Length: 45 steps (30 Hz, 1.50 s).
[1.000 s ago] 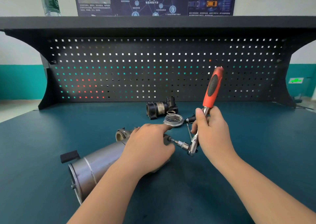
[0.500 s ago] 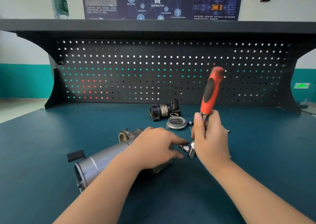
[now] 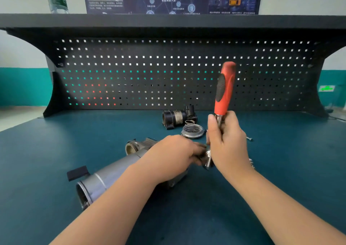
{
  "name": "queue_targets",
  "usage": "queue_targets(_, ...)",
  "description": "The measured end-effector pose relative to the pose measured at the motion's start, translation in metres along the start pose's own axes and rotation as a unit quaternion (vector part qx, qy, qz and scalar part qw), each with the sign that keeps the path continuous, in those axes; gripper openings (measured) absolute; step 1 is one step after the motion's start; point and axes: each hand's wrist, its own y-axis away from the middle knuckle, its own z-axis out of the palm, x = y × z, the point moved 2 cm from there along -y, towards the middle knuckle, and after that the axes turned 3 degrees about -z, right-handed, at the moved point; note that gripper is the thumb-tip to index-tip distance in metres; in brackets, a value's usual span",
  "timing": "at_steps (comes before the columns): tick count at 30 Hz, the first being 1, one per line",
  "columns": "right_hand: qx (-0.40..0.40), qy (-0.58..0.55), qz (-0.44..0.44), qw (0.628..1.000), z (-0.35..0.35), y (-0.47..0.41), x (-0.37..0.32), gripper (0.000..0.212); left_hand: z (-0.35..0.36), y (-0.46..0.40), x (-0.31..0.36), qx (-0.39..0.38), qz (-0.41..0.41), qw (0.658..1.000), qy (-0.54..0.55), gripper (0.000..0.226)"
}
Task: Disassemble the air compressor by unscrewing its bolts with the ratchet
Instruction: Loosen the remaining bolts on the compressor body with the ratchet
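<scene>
The air compressor [image 3: 112, 177] lies on its side near the middle of the tabletop [image 3: 280, 169], long axis running from the near-left toward the far-right. The left hand [image 3: 172, 158] rests over its far-right end, fingers curled on the housing toward the bolt, which is hidden. The right hand [image 3: 227, 143] grips the ratchet [image 3: 223, 95] low on its shank, fingers wrapped; the red handle stands nearly upright, the head just beside the left fingertips. The right hand is nearer the drive. Removed parts, a metal ring [image 3: 192, 131] and a black housing [image 3: 177, 118], lie toward the far edge. Open room remains to the right for the swing.
</scene>
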Motion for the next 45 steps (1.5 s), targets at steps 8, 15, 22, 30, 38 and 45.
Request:
queue_targets(8,0.057,-0.167,0.500,0.848,0.009,0.009,0.046,0.025,-0.002,0.000,0.002,0.014,-0.005,1.000,0.013,0.032)
queue_targets(15,-0.062,0.053,-0.155,0.985,-0.007,-0.002,-0.015,0.021,-0.004,0.004,0.005,0.002,-0.003,1.000,0.008,0.019)
queue_targets(22,-0.040,0.047,-0.059,0.996,-0.006,-0.002,-0.012,0.025,-0.004,0.004,0.006,-0.005,-0.007,1.000,-0.029,0.024)
queue_targets(30,-0.029,-0.055,0.384,0.921,-0.012,-0.001,0.034,0.032,0.003,0.001,0.002,-0.027,-0.003,0.998,-0.055,0.030)
queue_targets(38,-0.071,0.069,-0.059,0.993,-0.015,-0.001,-0.022,0.023,-0.001,0.004,0.004,-0.005,0.018,1.000,-0.004,0.018)
queue_targets(45,-0.017,0.038,0.177,0.983,-0.017,-0.007,0.005,0.028,-0.002,0.003,0.004,-0.015,0.011,1.000,-0.012,0.030)
